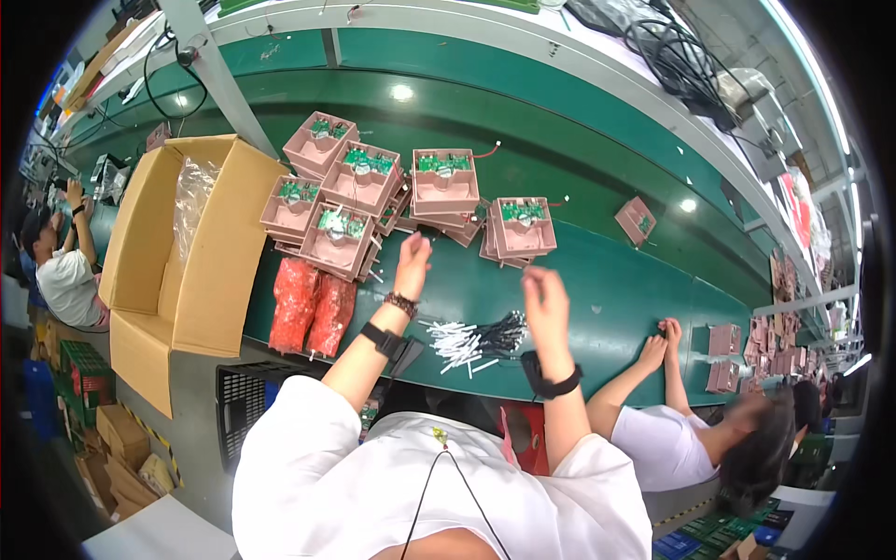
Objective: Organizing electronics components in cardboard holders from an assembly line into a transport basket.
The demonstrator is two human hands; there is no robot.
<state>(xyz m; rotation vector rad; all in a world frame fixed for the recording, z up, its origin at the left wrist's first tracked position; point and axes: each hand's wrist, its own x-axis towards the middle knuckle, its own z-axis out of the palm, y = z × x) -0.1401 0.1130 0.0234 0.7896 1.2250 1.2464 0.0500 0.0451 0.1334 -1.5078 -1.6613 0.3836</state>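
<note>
My left hand (413, 265) is raised over the green bench, just in front of the stacked pink housings. Its fingers are bent but apart, and I see nothing in them. To its right, my right hand (546, 297) hovers below a short stack of pink housings (523, 241), fingers loosely bent and apart, with nothing visible in them. Between my wrists, on the bench, lies a bundle of white-ended black wires (476, 342). Another pink housing (444, 193) with a green circuit board tops the middle stack. More such housings (338, 241) are piled at the left.
Two red bubble-wrap bags (313, 306) lie left of my left forearm. An open cardboard box (217, 252) stands beyond them. One pink housing (636, 220) sits apart at the right. A co-worker's hands (663, 342) rest at the bench on my right. A metal shelf (448, 21) runs overhead.
</note>
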